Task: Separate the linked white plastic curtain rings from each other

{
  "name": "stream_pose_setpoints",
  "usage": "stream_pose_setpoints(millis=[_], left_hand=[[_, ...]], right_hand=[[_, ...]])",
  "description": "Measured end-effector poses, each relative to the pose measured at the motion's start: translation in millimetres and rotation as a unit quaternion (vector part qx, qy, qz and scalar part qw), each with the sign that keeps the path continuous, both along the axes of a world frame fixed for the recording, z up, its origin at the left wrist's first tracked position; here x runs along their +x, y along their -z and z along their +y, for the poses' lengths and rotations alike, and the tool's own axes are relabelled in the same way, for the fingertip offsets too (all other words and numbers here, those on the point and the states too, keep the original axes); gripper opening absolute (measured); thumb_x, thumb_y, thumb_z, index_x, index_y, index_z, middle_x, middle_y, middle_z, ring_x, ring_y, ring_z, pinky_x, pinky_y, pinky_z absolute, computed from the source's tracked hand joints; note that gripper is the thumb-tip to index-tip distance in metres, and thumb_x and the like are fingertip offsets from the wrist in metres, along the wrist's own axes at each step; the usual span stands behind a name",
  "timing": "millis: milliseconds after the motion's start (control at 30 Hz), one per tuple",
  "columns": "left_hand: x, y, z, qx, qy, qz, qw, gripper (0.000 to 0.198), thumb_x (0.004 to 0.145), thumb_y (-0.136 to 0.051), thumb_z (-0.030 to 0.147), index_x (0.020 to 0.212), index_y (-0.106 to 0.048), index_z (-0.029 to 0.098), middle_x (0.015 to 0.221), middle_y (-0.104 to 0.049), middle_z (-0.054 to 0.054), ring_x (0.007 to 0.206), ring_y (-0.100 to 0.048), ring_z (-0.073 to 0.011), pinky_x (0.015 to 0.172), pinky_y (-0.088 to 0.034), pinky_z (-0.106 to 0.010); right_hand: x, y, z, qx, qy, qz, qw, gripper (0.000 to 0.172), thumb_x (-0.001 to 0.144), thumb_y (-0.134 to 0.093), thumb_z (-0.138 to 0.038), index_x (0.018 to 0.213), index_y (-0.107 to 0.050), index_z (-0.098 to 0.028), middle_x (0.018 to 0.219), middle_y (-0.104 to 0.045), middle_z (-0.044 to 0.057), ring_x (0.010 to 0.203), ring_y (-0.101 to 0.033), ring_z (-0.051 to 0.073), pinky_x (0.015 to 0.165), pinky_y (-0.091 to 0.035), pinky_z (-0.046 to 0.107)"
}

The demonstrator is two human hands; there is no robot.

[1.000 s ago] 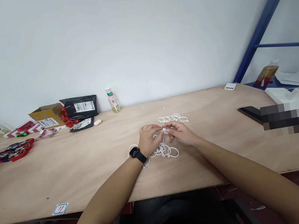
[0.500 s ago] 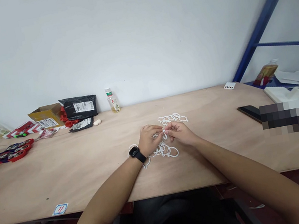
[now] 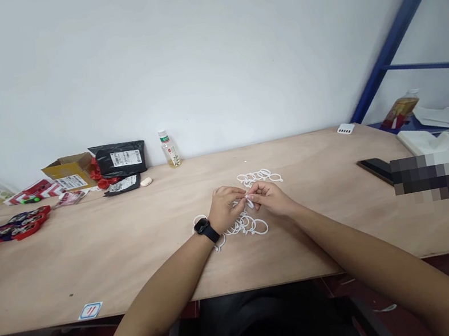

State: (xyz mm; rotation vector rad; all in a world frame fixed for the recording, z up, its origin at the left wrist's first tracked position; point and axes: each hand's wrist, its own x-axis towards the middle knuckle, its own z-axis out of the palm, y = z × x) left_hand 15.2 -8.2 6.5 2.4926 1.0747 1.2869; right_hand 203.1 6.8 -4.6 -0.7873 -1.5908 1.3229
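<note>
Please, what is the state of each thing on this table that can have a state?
Left hand, shut on the white ring.
Right hand, shut on the same ring.
Ring pile, lying loose on the table.
Bottle, upright, cap on.
Cardboard box, flaps open.
Phone, lying flat, screen dark.

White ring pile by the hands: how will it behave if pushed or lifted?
Probably light: left hand and right hand hold the pinched ring by fingertips alone. The ring pile overlaps, so lifting one may well drag neighbours along. Rings lie flat on the table, so a push likely slides them rather than rolls them.
</note>
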Motion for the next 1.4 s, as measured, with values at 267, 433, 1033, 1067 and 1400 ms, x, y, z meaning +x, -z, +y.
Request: stream_pose_setpoints(millis=[267,433,1033,1067,1400], left_hand=[[-1,-2.3,0,-0.007,-0.016,0.018,1.0,0.015,0.089,-0.057,0.03,0.088,-0.071,0.024,0.101,-0.072,-0.003,0.098,-0.061,-0.0181,0.094,-0.04,-0.039],[-8,-4.8,4,-0.043,-0.101,0.04,0.993,0.018,0.089,-0.056,0.033,0.095,-0.071,0.025,0.101,-0.072,-0.004,0.099,-0.061,-0.0206,0.093,-0.039,-0.04],[-14,4.2,10,-0.155,-0.186,0.19,0.951,0.014,0.077,-0.057,0.02,0.077,-0.071,0.023,0.08,-0.073,-0.004,0.08,-0.064,-0.0217,0.082,-0.041,-0.038],[-14,3.8,10,-0.147,-0.18,0.177,0.956,0.014,0.078,-0.057,0.02,0.078,-0.071,0.023,0.082,-0.073,-0.004,0.082,-0.064,-0.0218,0.082,-0.04,-0.037],[-7,-2.1,4,-0.045,-0.083,0.094,0.991,0.016,0.088,-0.056,0.028,0.089,-0.071,0.025,0.09,-0.072,-0.003,0.09,-0.061,-0.0194,0.086,-0.037,-0.037]], right_hand=[[-2,-3.6,-1,0.017,0.021,-0.023,0.999,0.031,0.075,-0.071,-0.046,0.08,-0.057,-0.018,0.065,-0.059,-0.002,0.053,-0.053,0.01,0.053,-0.046,0.025],[5,-10.8,0,0.124,0.153,-0.114,0.974,0.021,0.08,-0.063,-0.041,0.084,-0.062,-0.02,0.072,-0.063,0.001,0.062,-0.056,0.015,0.059,-0.046,0.028],[15,-6.0,9,0.212,0.179,-0.261,0.925,0.019,0.08,-0.059,-0.032,0.09,-0.071,-0.021,0.082,-0.071,0.005,0.069,-0.06,0.019,0.066,-0.047,0.033],[12,-4.9,7,0.206,0.161,-0.26,0.929,0.02,0.081,-0.059,-0.033,0.092,-0.071,-0.021,0.083,-0.071,0.005,0.069,-0.06,0.018,0.066,-0.047,0.032],[0,2.6,2,0.102,0.064,-0.151,0.981,0.025,0.083,-0.061,-0.038,0.098,-0.068,-0.019,0.091,-0.072,0.005,0.08,-0.065,0.019,0.072,-0.05,0.032]])
